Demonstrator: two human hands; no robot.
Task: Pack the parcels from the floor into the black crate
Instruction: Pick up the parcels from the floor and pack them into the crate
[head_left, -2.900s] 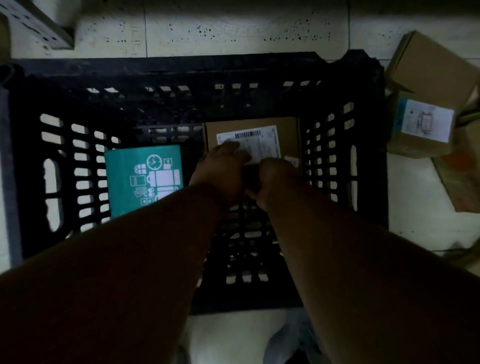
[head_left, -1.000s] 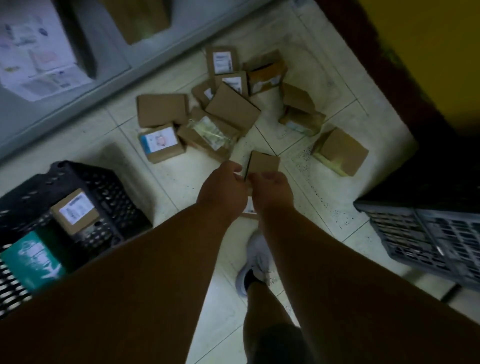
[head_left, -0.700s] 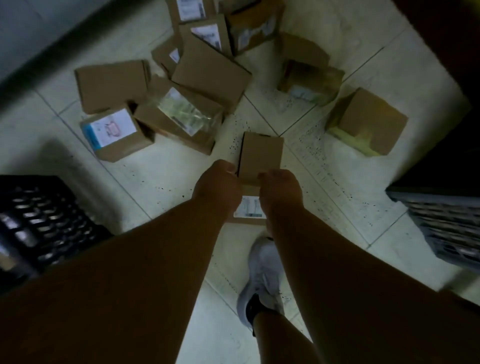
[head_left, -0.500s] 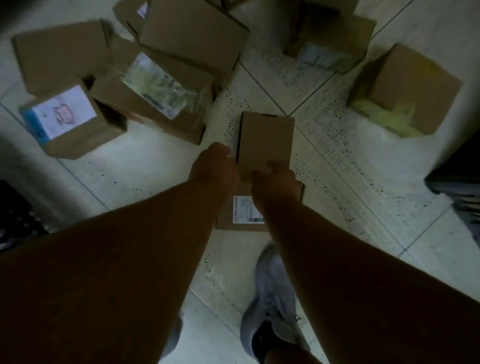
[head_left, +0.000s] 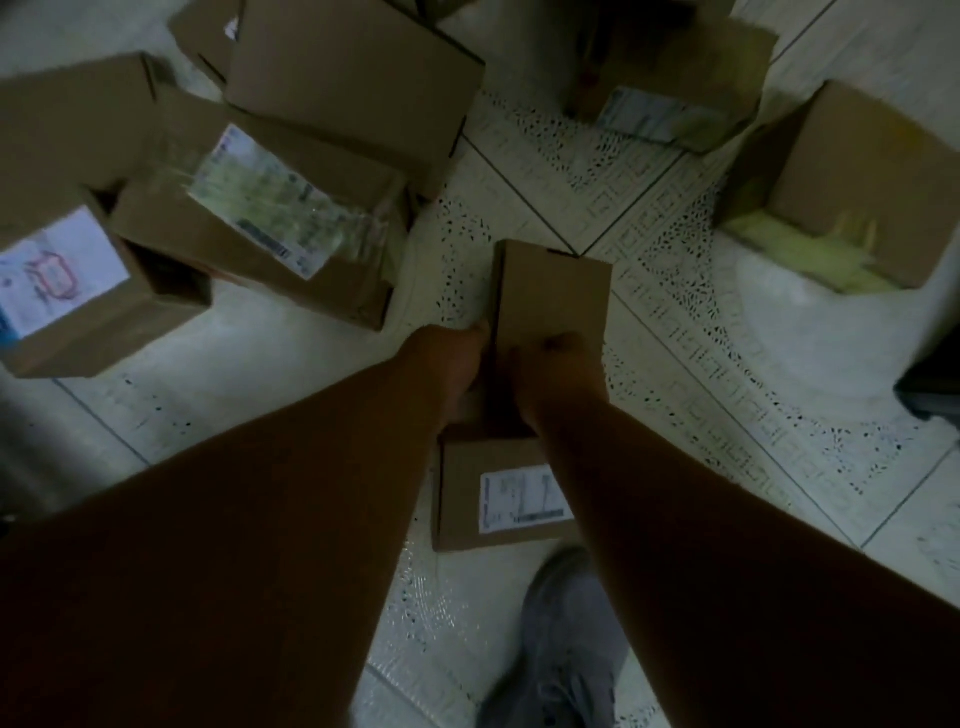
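Brown cardboard fills most of the view: parcels lie scattered over a pale tiled floor (head_left: 675, 332) with a dark speckled pattern. Both bare arms reach down to one small plain parcel (head_left: 553, 291) near the middle. The left hand (head_left: 449, 358) presses against its left edge and the right hand (head_left: 558, 371) lies over its near end, so the parcel sits between the two hands. The fingers curl toward the cardboard, but the dim light and the angle hide whether they have closed on it or only touch it. This parcel looks tilted, its near end over a second, flatter labelled parcel (head_left: 498, 493) that lies on the floor just toward the person and shows a white shipping label on top.

To the left, a box with a clear plastic pouch (head_left: 280, 208) taped on top lies beside a box with a white and blue label (head_left: 62, 280) at the left edge. Behind them a large plain box (head_left: 353, 78) leans over its neighbours. At the upper right a box with a pale label (head_left: 670, 98) sits apart, and further right a box with a yellowish side (head_left: 852, 202) stands alone. A grey shoe (head_left: 566, 649) is planted on the tiles at the bottom. The black crate is out of view.
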